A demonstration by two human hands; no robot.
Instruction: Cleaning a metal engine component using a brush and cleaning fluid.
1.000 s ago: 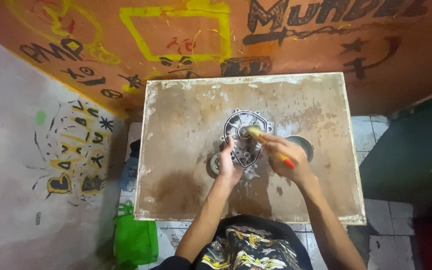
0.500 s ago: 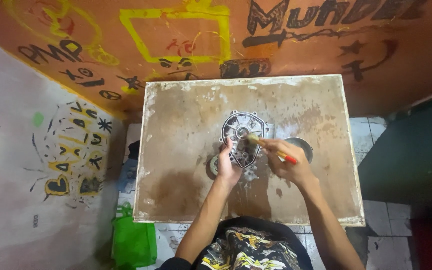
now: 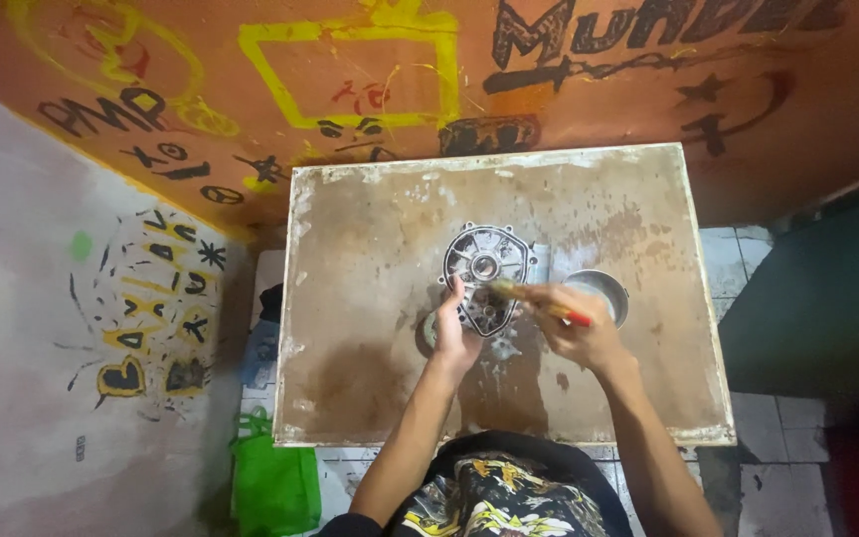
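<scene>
An engine cover (image 3: 486, 273) lies near the middle of the table (image 3: 370, 398), the left hand (image 3: 452, 333) at its near-left edge, the right hand (image 3: 579, 328) and brush (image 3: 534, 298) to its right, a bowl (image 3: 603, 288) just behind that hand.

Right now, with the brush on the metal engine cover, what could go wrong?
1. The left hand steadies the metal cover only at its lower left edge, so brushing pressure might turn or slide it on the stained table.
2. The right hand with the brush works right beside the small round bowl; a wide stroke could knock it.
3. The tabletop already looks wet and dirty, so more liquid may spread.
</scene>
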